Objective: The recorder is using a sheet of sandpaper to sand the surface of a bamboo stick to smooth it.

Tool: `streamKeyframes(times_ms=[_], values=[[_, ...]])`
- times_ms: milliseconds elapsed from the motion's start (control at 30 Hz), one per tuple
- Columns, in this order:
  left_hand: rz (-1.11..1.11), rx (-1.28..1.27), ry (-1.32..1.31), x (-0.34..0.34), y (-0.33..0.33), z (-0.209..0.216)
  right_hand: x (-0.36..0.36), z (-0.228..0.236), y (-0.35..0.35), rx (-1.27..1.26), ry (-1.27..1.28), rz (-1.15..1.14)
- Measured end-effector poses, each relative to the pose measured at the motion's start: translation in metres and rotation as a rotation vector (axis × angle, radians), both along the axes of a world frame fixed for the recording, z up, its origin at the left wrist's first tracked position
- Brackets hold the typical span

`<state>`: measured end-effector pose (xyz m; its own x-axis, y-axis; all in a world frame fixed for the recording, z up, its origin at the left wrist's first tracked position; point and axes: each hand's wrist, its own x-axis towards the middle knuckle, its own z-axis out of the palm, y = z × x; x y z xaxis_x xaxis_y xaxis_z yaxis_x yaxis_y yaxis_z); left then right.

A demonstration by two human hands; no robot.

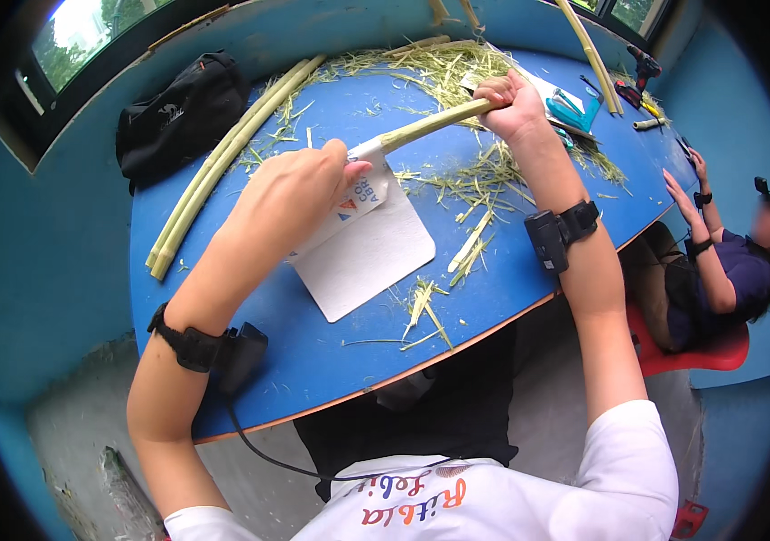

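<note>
A pale green bamboo stick [434, 124] slants above the blue table between my two hands. Its upper right end is gripped in my right hand [513, 106], fingers closed around it. My left hand [299, 185] is closed at the other end on a sheet of sandpaper [371, 261], pale with a printed backing. The sheet's upper edge is folded against the stick beside my thumb, while the rest hangs below my hand. My left fingers hide the stick's lower end.
Two long bamboo poles [222, 162] lie near a black bag [182, 117] on the blue table [313, 356]. Green shavings [484, 185] are scattered around. A drill [644, 68] and teal tool [572, 113] lie far right. Another person [737, 261] sits at right on a red stool.
</note>
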<state>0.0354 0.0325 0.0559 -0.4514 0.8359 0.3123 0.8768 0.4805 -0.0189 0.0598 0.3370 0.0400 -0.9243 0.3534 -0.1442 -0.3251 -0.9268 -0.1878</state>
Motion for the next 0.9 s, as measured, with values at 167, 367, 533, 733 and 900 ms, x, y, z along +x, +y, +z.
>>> streamKeyframes(times_ms=[167, 367, 533, 733, 900], values=[[-0.045, 0.017, -0.934, -0.019, -0.003, 0.003, 0.0, -0.003, 0.028, 0.075, 0.363, 0.126], [-0.037, 0.085, -1.313, -0.042, -0.017, -0.006, -0.002, -0.003, 0.046, 0.155, 0.688, 0.252], [-0.112, 0.063, -1.848, -0.042, -0.014, 0.001, 0.004, -0.005, 0.062, 0.214, 0.809, 0.256], [0.037, 0.008, -0.612, -0.015, 0.0, 0.002, 0.004, -0.011, 0.062, 0.049, 0.433, 0.072], [0.051, 0.02, -0.002, -0.022, -0.005, -0.005, 0.002, -0.006, 0.043, -0.069, -0.146, -0.231]])
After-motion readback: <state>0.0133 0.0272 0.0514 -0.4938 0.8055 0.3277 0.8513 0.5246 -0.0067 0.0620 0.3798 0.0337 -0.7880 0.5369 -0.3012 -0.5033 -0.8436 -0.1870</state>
